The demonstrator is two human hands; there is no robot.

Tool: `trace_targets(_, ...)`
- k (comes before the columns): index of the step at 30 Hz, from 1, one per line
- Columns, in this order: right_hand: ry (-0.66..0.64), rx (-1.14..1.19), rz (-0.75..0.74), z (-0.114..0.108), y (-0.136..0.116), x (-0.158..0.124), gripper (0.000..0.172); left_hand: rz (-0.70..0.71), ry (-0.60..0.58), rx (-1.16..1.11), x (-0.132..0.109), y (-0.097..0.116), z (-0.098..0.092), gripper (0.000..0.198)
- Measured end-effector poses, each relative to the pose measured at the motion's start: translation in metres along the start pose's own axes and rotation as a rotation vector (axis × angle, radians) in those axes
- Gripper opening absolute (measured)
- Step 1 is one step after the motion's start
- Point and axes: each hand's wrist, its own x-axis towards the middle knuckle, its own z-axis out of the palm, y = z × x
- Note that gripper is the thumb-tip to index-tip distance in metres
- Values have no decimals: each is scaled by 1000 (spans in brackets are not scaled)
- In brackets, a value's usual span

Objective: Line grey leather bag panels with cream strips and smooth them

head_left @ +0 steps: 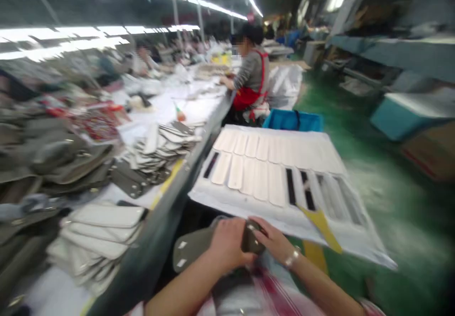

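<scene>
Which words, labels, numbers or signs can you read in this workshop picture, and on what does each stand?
None can be read; the whole picture is motion-blurred.
Red sign far down the hall: too small and blurred.
Red patterned sheet: too blurred.
Grey piece, held by the left hand and right hand: only blank white patches.

One grey piece [194, 252] in my left hand [227, 245] and right hand [273, 242]; at twelve o'clock one white sheet [249, 212], one blue bin [293, 120], one co-worker [250, 76].
</scene>
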Motion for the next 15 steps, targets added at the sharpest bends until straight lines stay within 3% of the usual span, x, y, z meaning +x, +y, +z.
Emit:
trace_targets(3, 41, -261, -120, 6, 17, 11, 39, 29, -59, 23, -5, -19, -1, 91)
trace_targets(5, 55, -430, -311, 11, 19, 24, 47, 30, -51, 40, -17, -38, -7, 100)
trace_targets(8, -31, -554, -625, 21, 6, 38, 64, -35, -12, 68, -50, -64, -20, 106)
trace_targets(10, -112, -566, -757, 27, -2, 45, 75, -59, -7, 81, -67, -76, -27, 106)
trace_targets(12, -167, -559, -806, 31, -2, 51, 79, -44, -1, 104, -73, -85, -28, 101)
trace_targets(15, -195, -550, -759, 36, 3, 54, 70, -8, 46, 167, -70, -95, -20, 86)
